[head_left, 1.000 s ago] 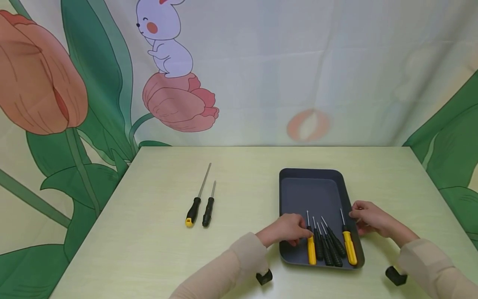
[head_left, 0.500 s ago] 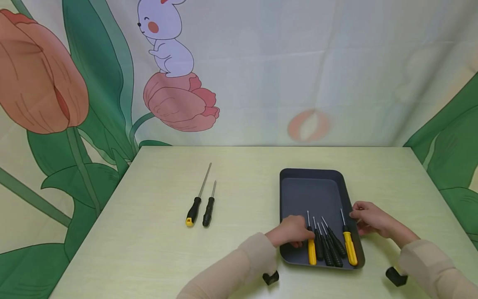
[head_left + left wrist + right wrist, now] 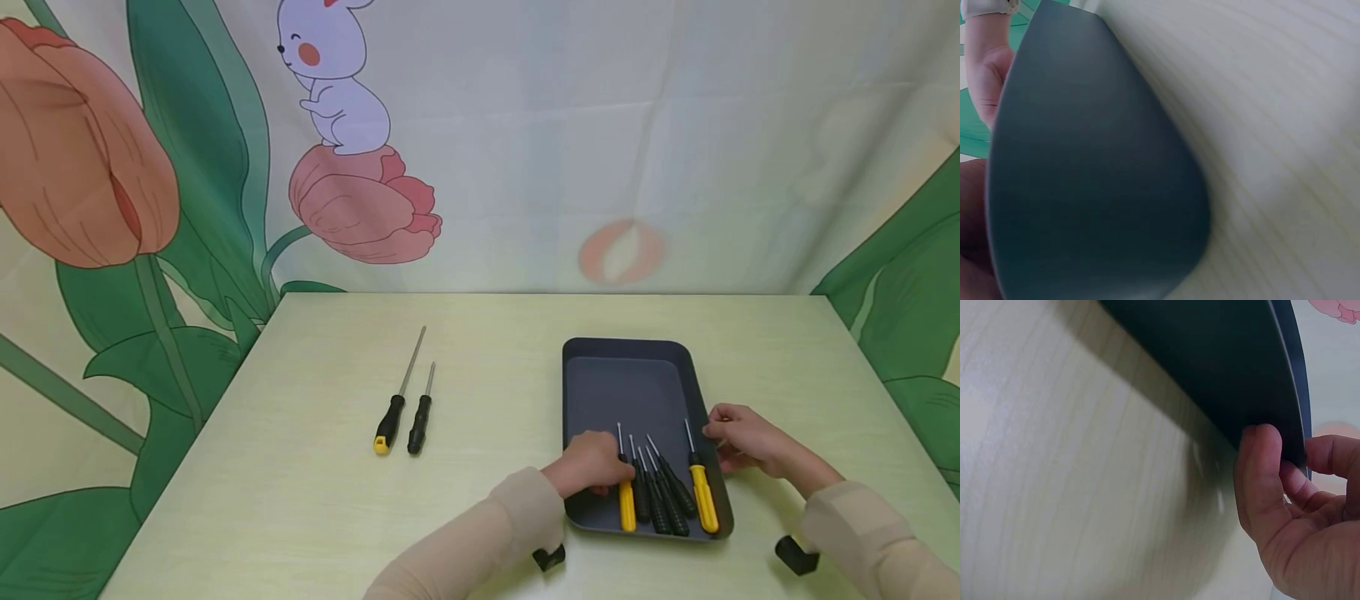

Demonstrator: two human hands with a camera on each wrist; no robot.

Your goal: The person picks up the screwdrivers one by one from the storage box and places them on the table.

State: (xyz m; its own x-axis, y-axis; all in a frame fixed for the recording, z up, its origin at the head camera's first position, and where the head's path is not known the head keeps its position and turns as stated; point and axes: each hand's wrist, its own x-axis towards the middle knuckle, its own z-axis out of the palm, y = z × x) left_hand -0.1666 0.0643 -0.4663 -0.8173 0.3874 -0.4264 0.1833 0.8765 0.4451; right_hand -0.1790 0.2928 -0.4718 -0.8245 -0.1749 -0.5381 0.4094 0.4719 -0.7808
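My left hand (image 3: 596, 462) is over the near left part of a dark grey tray (image 3: 630, 392). Its curled fingers pinch a yellow-handled screwdriver (image 3: 627, 508) at the handle's upper end; the fingertips are partly hidden. Just right of it lie several black-handled screwdrivers (image 3: 660, 500) side by side, shafts pointing away. A second yellow-handled screwdriver (image 3: 703, 500) lies along the tray's right wall. My right hand (image 3: 750, 437) holds the tray's right rim from outside. In the right wrist view its fingers (image 3: 1263, 462) go under the rim, pinching the wall (image 3: 1241, 369).
Left of the tray, on the pale wooden table (image 3: 315, 500), lie a long screwdriver with a black and yellow handle (image 3: 388, 425) and a shorter black screwdriver (image 3: 419, 425). A printed curtain (image 3: 510, 167) hangs behind the table's far edge.
My left hand has shifted a little to the right over the yellow-handled screwdriver, and its forearm has followed. The screwdrivers, the tray and my right hand stay where they were.
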